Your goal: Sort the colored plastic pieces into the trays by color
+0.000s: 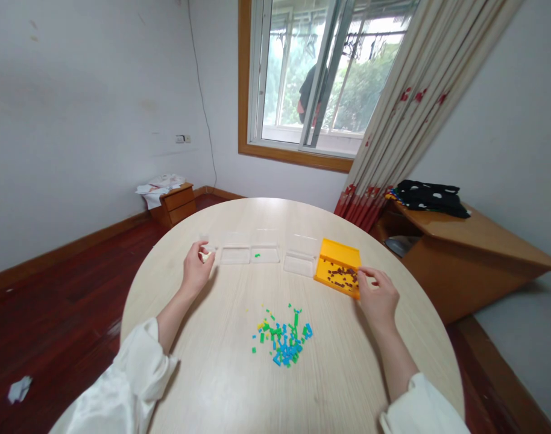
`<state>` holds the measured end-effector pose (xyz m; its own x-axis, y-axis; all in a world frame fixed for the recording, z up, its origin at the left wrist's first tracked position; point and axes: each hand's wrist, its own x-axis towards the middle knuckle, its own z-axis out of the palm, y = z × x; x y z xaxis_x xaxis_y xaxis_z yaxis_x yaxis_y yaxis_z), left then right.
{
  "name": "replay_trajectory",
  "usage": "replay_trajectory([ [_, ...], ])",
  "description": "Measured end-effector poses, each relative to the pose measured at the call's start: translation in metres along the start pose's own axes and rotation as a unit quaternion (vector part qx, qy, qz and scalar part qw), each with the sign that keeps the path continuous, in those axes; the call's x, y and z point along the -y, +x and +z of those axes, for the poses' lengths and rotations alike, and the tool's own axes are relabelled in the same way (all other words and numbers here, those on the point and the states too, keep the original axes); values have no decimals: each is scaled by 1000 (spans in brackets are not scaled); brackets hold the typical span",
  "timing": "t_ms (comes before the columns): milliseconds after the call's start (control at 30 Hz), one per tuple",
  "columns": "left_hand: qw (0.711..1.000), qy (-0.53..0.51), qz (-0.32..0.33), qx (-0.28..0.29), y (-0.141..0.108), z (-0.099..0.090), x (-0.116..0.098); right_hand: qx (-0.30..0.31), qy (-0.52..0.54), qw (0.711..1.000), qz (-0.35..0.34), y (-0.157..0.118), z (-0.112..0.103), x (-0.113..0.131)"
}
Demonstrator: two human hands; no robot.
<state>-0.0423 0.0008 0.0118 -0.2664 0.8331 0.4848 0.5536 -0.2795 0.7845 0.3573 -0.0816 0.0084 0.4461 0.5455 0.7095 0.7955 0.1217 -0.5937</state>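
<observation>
At the left end of a row of boxes, my left hand [198,265] curls its thumb and fingers around a small clear plastic box [209,248], mostly hidden by the fingers. Something pale shows between them. My right hand [378,294] has thumb and fingertips closed at the right rim of an open yellow box [323,274] holding several dark brown toy bricks [343,276]. Between the hands stand open clear boxes [235,261]; one holds a small green piece [257,255]. Nearer to me lies a loose pile of blue, green and yellow toy bricks [287,343].
Everything stands on a round pale wooden table [221,374]. Behind it are a window [321,78] and a long curtain [406,114]. A wooden cabinet [488,235] with dark cloth stands at the right, a small drawer unit [178,205] at the back left.
</observation>
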Motion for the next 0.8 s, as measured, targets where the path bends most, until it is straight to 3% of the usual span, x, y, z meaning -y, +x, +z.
replay_trajectory([
  [200,1000,-12,6,6,-2,0,-2,-23,-32,999,19,-1,1,2],
  [433,999,-26,9,19,-4,2,0,7,-14,1000,1,-6,4,16],
  [500,999,-26,8,19,-4,2,0,68,36,996,-33,-9,5,22],
  [567,999,-26,11,20,-4,2,0,167,87,979,-77,-15,6,32],
  [700,999,-27,16,20,-4,2,-1,347,115,922,-126,-30,7,59],
  [800,999,-23,16,23,-5,2,-1,446,129,875,-135,-37,5,75],
])
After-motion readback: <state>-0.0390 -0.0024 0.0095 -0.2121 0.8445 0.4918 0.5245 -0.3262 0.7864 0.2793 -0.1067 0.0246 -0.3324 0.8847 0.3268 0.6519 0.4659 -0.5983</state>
